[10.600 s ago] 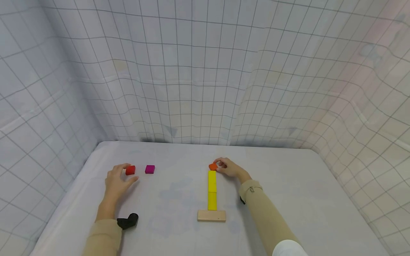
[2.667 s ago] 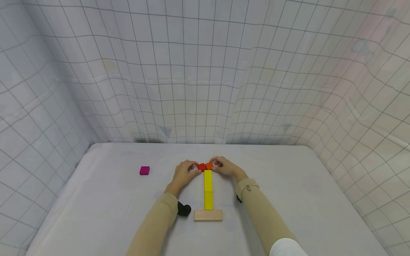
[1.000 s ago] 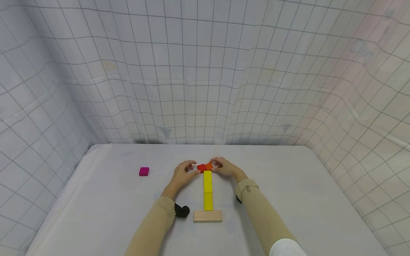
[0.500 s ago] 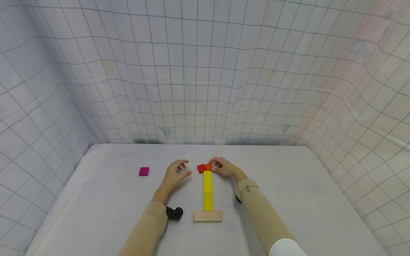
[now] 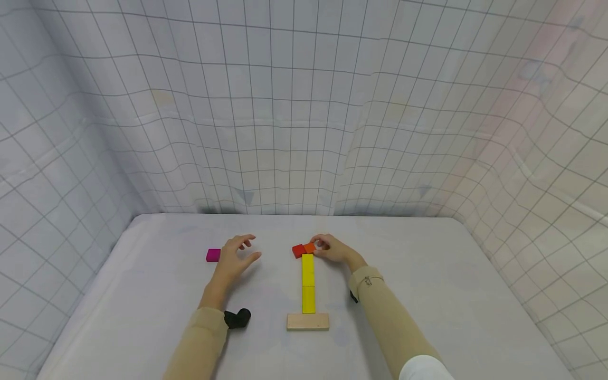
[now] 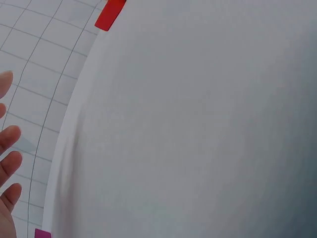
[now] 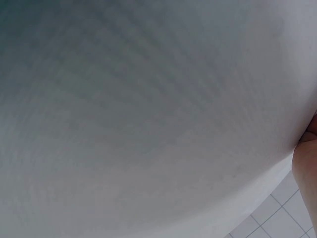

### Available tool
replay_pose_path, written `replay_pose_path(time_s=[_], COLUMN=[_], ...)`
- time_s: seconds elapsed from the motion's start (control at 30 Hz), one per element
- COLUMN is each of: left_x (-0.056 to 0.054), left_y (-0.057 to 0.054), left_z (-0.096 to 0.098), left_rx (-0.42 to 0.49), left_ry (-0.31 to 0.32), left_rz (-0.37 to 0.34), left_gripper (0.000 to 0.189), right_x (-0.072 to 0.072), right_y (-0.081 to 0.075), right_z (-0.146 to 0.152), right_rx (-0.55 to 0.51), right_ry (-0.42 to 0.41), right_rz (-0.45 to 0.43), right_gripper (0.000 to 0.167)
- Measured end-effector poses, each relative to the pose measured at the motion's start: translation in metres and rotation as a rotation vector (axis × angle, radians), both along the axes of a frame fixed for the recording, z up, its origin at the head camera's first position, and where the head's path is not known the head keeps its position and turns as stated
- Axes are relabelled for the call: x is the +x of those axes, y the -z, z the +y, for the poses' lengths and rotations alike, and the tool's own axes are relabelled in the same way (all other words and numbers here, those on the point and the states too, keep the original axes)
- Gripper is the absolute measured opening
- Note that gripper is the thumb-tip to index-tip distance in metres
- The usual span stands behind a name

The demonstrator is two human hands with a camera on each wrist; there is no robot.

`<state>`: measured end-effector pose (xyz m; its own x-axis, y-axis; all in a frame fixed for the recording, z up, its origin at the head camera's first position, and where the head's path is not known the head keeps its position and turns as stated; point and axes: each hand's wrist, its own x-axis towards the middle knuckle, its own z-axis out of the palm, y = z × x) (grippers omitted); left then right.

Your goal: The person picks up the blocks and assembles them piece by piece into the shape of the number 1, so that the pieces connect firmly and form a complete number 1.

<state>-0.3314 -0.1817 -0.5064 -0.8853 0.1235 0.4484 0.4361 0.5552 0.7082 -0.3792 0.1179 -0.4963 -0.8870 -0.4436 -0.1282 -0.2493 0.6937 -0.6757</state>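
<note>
My right hand [image 5: 334,249] pinches an orange block [image 5: 310,247] at the far end of a line of blocks. Against its left side lies a red block [image 5: 298,250], turned at a slight angle. Toward me run two yellow blocks [image 5: 307,270], end to end, down to a plain wooden block [image 5: 307,322] laid crosswise. Thumb and fingers apart, my left hand [image 5: 233,258] holds nothing and overlaps the right edge of a magenta block [image 5: 212,255]. In the left wrist view, its fingers [image 6: 10,139] show at the left border. The right wrist view catches only a bit of hand [image 7: 306,168].
A white cloth covers the table [image 5: 418,274]. Behind it and on both sides hangs a checked white curtain [image 5: 304,132]. A black wrist camera [image 5: 238,318] sticks out from the left sleeve.
My left hand has let go of the red block beside the orange one and moved left to the magenta block. The right hand has stayed on the orange block.
</note>
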Motion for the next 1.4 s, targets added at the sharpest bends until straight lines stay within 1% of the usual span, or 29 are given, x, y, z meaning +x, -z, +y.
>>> replay_pose_path(time_s=[0.1,0.2,0.37,0.47,0.53,0.7,0.77,0.87,1.03,1.2,1.4], left_x=[0.004,0.006,0.007,0.010,0.012,0.015,0.016,0.017,0.020,0.022,0.021], left_y=[-0.003,-0.004,-0.001,0.000,0.001,0.002,0.003,0.005,0.010,0.016,0.020], left_z=[-0.010,-0.021,-0.039,-0.050,-0.057,-0.070,-0.074,-0.078,-0.083,-0.086,-0.087], left_rx=[0.016,0.008,0.003,0.008,0.002,-0.008,-0.009,0.000,0.017,0.040,0.057], left_ry=[-0.014,-0.041,-0.085,-0.114,-0.132,-0.181,-0.199,-0.214,-0.218,-0.237,-0.247], left_rz=[0.012,0.027,0.047,0.020,0.015,0.045,0.041,0.016,-0.024,-0.053,-0.086], left_gripper=[0.045,0.045,0.045,0.046,0.047,0.046,0.046,0.047,0.050,0.050,0.053], right_x=[0.001,0.001,0.002,0.002,0.002,0.003,0.002,0.002,0.001,0.001,0.001], right_y=[-0.001,-0.002,-0.002,-0.002,-0.002,-0.002,-0.002,-0.001,-0.001,-0.001,-0.001], right_z=[0.000,0.000,0.000,0.000,0.000,-0.001,0.000,0.000,0.000,0.000,0.001], right_rx=[-0.008,-0.013,-0.013,-0.007,-0.003,-0.004,-0.003,-0.002,0.000,0.000,-0.001], right_ry=[0.000,0.004,0.004,0.003,0.006,0.007,0.003,-0.002,-0.007,-0.011,-0.013], right_rz=[0.002,-0.002,-0.006,-0.001,-0.002,-0.002,0.001,0.004,0.010,0.010,0.010], right_gripper=[0.031,0.031,0.031,0.031,0.031,0.031,0.031,0.031,0.031,0.031,0.031])
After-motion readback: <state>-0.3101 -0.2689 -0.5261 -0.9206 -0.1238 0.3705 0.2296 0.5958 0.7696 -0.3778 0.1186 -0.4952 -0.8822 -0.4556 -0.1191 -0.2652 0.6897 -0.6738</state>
